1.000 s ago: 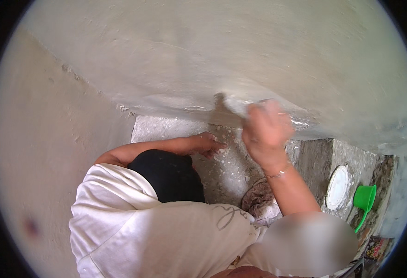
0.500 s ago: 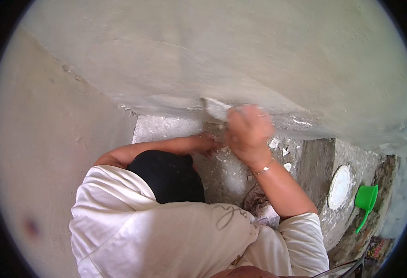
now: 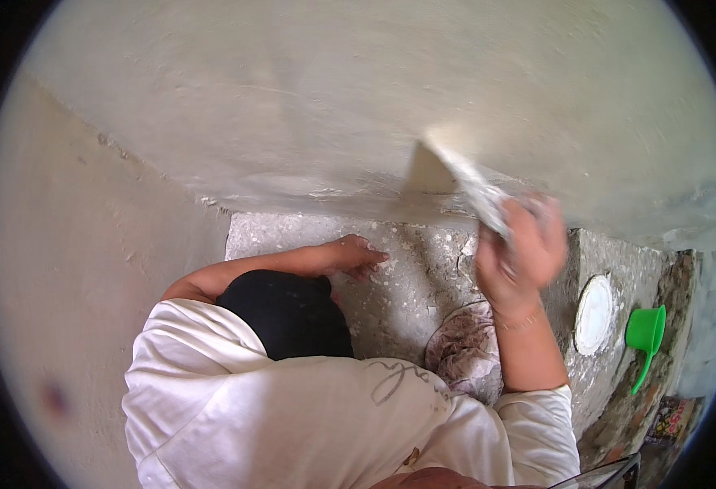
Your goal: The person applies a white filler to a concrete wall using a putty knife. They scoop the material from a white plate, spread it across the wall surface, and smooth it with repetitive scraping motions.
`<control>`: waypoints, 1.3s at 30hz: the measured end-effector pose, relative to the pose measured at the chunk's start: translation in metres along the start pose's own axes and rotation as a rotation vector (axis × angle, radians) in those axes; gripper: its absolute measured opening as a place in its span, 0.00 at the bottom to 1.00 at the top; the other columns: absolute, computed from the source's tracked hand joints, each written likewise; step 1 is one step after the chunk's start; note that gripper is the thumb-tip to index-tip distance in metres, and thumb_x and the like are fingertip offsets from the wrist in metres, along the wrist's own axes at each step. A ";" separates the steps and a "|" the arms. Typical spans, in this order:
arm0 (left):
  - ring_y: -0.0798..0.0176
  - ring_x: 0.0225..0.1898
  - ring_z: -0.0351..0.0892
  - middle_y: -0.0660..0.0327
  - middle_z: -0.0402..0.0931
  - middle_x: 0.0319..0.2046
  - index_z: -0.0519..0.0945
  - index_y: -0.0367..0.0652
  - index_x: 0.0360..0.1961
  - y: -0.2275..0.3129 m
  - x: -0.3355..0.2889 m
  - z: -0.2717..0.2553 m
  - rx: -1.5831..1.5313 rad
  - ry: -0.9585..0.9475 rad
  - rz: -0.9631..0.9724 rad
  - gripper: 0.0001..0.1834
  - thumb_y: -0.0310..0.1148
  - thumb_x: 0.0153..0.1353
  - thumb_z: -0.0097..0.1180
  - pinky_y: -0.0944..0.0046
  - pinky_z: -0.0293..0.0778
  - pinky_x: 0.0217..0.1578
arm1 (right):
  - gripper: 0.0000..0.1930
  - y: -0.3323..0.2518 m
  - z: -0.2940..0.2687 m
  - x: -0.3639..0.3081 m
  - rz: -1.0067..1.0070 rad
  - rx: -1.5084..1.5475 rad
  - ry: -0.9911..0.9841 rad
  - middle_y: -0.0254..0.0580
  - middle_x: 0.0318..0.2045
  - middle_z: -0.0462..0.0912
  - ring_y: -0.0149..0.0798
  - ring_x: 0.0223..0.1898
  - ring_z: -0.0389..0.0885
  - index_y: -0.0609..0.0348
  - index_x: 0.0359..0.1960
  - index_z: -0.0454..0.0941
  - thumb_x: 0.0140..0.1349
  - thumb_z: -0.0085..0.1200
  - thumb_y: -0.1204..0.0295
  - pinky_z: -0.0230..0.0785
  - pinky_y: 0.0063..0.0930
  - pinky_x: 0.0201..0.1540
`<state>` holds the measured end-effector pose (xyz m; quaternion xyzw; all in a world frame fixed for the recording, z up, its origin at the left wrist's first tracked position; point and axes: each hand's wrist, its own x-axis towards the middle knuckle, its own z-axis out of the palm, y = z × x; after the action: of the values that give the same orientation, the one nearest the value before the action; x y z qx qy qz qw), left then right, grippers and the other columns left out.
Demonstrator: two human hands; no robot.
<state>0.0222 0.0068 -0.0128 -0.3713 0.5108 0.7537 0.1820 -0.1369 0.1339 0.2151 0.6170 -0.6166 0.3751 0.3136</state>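
Note:
My right hand [image 3: 527, 248] is closed round a putty knife [image 3: 476, 183] whose blade is coated white and blurred by motion. The blade slants up to the left in front of the grey plastered wall [image 3: 358, 98] and casts a shadow on it; whether it touches the wall I cannot tell. Low by the foot of that wall, my left hand [image 3: 353, 256] is over the speckled floor [image 3: 390, 301]. Its fingers are loosely stretched to the right, with nothing seen in them.
A crumpled, whitish-pink bundle [image 3: 465, 346] stands below my right forearm. On the rough ledge at the right lie a round white lid [image 3: 594, 315] and a green dipper [image 3: 645, 328]. A patterned packet [image 3: 672, 420] is lower right. Another wall [image 3: 89, 269] rises at left.
My right hand has swung right with the putty knife, and the blade has moved up and right from the wall's lower edge. My left hand stays nearly in place.

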 end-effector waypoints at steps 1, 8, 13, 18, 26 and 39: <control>0.65 0.29 0.76 0.59 0.76 0.32 0.76 0.35 0.38 -0.003 0.003 -0.003 -0.019 -0.014 0.012 0.20 0.43 0.57 0.59 0.65 0.78 0.32 | 0.13 -0.004 -0.010 -0.001 -0.003 -0.005 -0.007 0.42 0.23 0.72 0.43 0.26 0.73 0.57 0.29 0.76 0.36 0.52 0.77 0.63 0.34 0.27; 0.64 0.27 0.76 0.57 0.77 0.33 0.74 0.35 0.38 -0.003 0.005 0.001 0.043 -0.079 0.137 0.26 0.50 0.54 0.61 0.65 0.77 0.31 | 0.05 -0.007 0.025 -0.078 -0.054 0.125 -0.510 0.39 0.23 0.67 0.41 0.27 0.71 0.54 0.21 0.71 0.39 0.53 0.75 0.61 0.34 0.25; 0.63 0.28 0.76 0.59 0.74 0.29 0.74 0.33 0.37 -0.005 0.014 0.002 0.003 -0.076 0.060 0.27 0.51 0.53 0.62 0.63 0.77 0.33 | 0.05 0.033 0.045 -0.075 -0.098 0.030 -0.406 0.38 0.23 0.68 0.40 0.27 0.71 0.54 0.21 0.71 0.40 0.53 0.74 0.61 0.34 0.26; 0.64 0.28 0.76 0.60 0.73 0.29 0.73 0.33 0.37 -0.016 0.012 -0.005 -0.052 -0.085 0.061 0.28 0.50 0.52 0.63 0.63 0.77 0.33 | 0.08 0.020 -0.002 -0.017 -0.100 -0.009 -0.129 0.38 0.25 0.71 0.41 0.27 0.72 0.55 0.26 0.75 0.40 0.54 0.73 0.62 0.33 0.27; 0.67 0.30 0.75 0.61 0.73 0.31 0.74 0.36 0.39 -0.007 0.013 0.001 -0.093 -0.099 0.095 0.27 0.50 0.51 0.64 0.65 0.76 0.33 | 0.10 0.004 0.057 -0.075 -0.239 0.121 -0.596 0.34 0.26 0.68 0.38 0.26 0.71 0.51 0.27 0.74 0.38 0.53 0.72 0.61 0.32 0.26; 0.66 0.27 0.75 0.61 0.73 0.29 0.74 0.37 0.37 -0.012 0.018 -0.007 -0.062 -0.073 0.051 0.26 0.50 0.52 0.63 0.65 0.76 0.31 | 0.13 -0.028 0.042 -0.049 -0.194 0.221 -0.415 0.37 0.24 0.73 0.41 0.25 0.71 0.55 0.28 0.76 0.34 0.54 0.78 0.61 0.32 0.26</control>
<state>0.0208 0.0040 -0.0355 -0.3358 0.4898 0.7865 0.1696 -0.1041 0.1252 0.1541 0.7676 -0.5609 0.2738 0.1457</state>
